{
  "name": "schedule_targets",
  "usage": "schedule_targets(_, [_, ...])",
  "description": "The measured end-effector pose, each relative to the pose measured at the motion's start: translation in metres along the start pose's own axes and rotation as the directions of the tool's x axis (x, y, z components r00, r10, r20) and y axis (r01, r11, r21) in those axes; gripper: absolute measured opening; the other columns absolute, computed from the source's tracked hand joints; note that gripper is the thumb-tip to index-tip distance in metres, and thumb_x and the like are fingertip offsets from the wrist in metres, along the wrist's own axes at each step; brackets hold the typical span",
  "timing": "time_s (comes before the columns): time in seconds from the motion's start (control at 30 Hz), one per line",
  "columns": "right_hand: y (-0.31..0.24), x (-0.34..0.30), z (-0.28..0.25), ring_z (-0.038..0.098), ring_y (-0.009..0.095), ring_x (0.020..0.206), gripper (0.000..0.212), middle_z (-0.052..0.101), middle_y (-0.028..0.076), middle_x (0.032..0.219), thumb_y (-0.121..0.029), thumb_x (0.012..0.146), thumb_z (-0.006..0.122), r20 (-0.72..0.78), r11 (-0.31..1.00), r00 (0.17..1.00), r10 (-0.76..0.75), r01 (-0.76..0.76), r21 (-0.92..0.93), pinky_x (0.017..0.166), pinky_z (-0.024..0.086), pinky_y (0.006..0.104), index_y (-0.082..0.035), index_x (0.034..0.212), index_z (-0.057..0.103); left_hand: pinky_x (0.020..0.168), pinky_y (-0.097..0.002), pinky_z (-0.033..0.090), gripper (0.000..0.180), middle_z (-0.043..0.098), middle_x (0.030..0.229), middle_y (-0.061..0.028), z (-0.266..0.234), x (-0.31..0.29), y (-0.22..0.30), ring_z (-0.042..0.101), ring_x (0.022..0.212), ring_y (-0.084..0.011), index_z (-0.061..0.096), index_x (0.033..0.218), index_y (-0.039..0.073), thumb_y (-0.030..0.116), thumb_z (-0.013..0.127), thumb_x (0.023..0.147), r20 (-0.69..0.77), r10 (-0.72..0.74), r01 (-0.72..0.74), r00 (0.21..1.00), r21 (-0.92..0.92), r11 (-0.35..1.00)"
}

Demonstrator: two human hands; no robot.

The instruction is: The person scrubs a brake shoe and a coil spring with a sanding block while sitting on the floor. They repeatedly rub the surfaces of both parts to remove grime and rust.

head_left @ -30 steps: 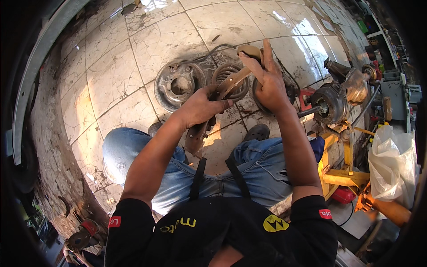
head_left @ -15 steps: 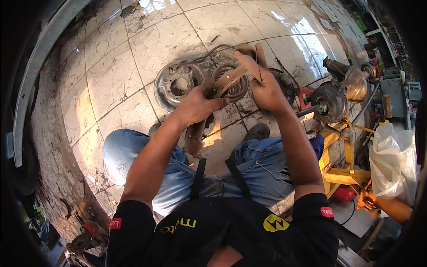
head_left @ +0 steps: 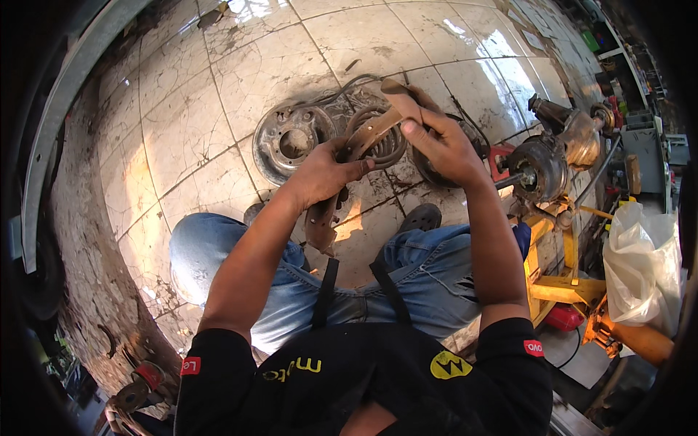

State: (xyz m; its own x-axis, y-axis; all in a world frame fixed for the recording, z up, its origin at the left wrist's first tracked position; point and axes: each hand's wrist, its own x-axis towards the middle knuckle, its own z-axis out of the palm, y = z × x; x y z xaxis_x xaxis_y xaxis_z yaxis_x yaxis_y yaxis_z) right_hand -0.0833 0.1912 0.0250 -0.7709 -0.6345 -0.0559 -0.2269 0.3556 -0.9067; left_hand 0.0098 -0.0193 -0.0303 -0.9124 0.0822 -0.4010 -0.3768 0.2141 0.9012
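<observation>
My left hand [head_left: 323, 173] is wrapped round a curved, rusty brown brake shoe [head_left: 374, 136] with small holes along its face. A lower curved end [head_left: 320, 227] shows below that hand; whether it is the same piece I cannot tell. My right hand [head_left: 445, 145] is closed on a folded brown sheet, like sandpaper [head_left: 400, 98], laid over the shoe's far end. Its thumb presses toward the sheet, and the other fingers are partly hidden behind. Under the shoe, a coil spring [head_left: 393, 149] lies on the floor.
A round metal backing plate [head_left: 267, 149] lies left of the spring, and a dark round part [head_left: 429, 166] lies right. A greasy axle housing [head_left: 578, 145] rests near a yellow stand [head_left: 563, 288]. A plastic bag [head_left: 640, 265] hangs at right. Cracked tiles [head_left: 174, 109] cover the floor.
My right hand has come down and closer along the shoe; its raised fingers have folded down, and the sheet has shifted against the shoe's end. My left hand keeps its hold.
</observation>
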Motion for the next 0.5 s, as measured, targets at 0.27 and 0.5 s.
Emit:
schedule_targets(0.27, [0.002, 0.001, -0.003, 0.057, 0.013, 0.099, 0.032, 0.067, 0.011, 0.107, -0.024, 0.096, 0.061, -0.140, 0.998, 0.989, 0.050, -0.053, -0.014, 0.088, 0.045, 0.0291, 0.001, 0.115, 0.065, 0.059, -0.0285, 0.049, 0.068, 0.062, 0.085, -0.0059, -0.001, 0.002, -0.002, 0.058, 0.067, -0.0125, 0.049, 0.136, -0.001, 0.037, 0.074, 0.085, 0.012, 0.000, 0.000, 1.000, -0.029, 1.000])
schedule_targets(0.5, [0.019, 0.003, 0.000, 0.057, 0.029, 0.106, 0.032, 0.063, 0.018, 0.112, -0.025, 0.094, 0.063, -0.136, 0.979, 0.977, -0.167, 0.148, -0.138, 0.094, 0.043, 0.0372, -0.001, 0.116, 0.065, 0.045, -0.0261, 0.044, 0.065, 0.058, 0.078, -0.0025, 0.000, -0.005, 0.012, 0.053, 0.053, -0.0098, 0.047, 0.139, 0.002, 0.032, 0.073, 0.087, 0.072, -0.081, 0.090, 0.994, -0.130, 0.987])
